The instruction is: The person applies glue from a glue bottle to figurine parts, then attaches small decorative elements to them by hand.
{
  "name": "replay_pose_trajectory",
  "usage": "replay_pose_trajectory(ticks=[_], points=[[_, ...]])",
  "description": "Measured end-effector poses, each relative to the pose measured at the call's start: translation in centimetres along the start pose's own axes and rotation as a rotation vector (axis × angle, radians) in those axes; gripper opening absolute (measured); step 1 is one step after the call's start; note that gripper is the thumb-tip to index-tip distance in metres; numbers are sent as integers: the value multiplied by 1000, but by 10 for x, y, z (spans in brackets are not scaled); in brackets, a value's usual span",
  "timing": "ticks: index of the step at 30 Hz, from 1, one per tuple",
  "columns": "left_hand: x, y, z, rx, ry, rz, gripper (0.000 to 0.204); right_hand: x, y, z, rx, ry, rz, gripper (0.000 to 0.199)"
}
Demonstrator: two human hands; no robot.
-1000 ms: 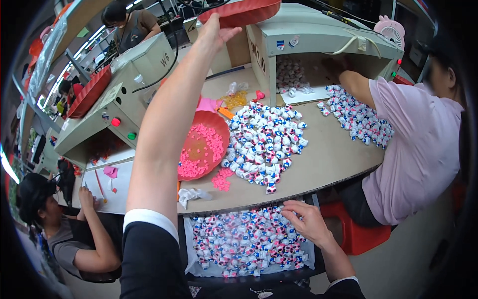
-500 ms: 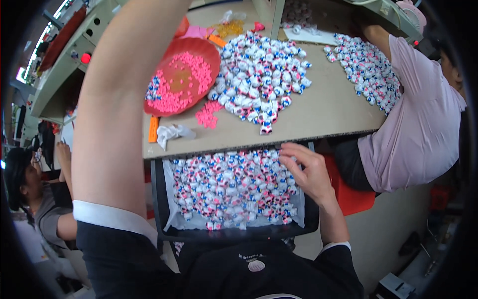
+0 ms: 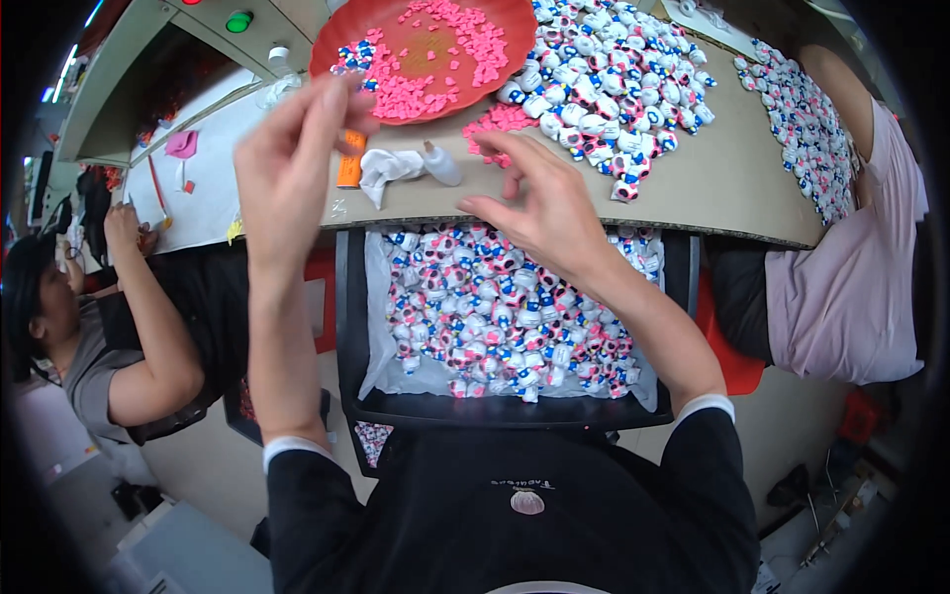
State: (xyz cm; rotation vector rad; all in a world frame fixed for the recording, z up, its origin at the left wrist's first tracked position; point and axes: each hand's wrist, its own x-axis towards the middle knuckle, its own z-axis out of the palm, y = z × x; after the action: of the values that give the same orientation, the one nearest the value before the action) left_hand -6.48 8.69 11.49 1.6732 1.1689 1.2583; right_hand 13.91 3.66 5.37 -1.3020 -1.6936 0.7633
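My left hand [image 3: 292, 163] is raised in front of the red round dish [image 3: 332, 45], its fingers bent and smeared by motion; whether it holds anything I cannot make out. My right hand [image 3: 549, 203] hovers over the table's front edge, thumb and fingers apart, nothing seen in it. Near its fingertips are loose pink pieces [image 3: 505, 121] and a small white bottle with a nozzle [image 3: 442, 165], lying by a crumpled white cloth [image 3: 391, 168]. Small white, blue and pink figures [image 3: 614, 84] are heaped on the table. More figures [image 3: 495, 317] fill a paper-lined black tray [image 3: 515, 411] below my hands.
Pink pieces [image 3: 475, 49] and several blue-white ones lie in the dish. An orange block [image 3: 349, 163] lies left of the cloth. One person [image 3: 841, 277] sits at right beside another pile of figures [image 3: 797, 129]; another person [image 3: 129, 366] works at left. A red stool [image 3: 727, 346] stands right.
My left hand has come down and back into view. My right hand has moved from the tray's right side up and left over the table edge. The white bottle now shows beside the cloth.
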Motion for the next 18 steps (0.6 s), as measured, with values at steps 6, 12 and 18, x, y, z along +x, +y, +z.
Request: replay_pose_trajectory(ticks=[6,12,18], points=[[-48,-39,9,-107,-17,-204,24,13,25,25,-271,30,-265,36],[-51,-32,82,109,-294,40,18,-43,-2,-43,23,214,6,32],[-48,-27,175,292,-388,325,28,-91,18,-91,43,461,130,31]])
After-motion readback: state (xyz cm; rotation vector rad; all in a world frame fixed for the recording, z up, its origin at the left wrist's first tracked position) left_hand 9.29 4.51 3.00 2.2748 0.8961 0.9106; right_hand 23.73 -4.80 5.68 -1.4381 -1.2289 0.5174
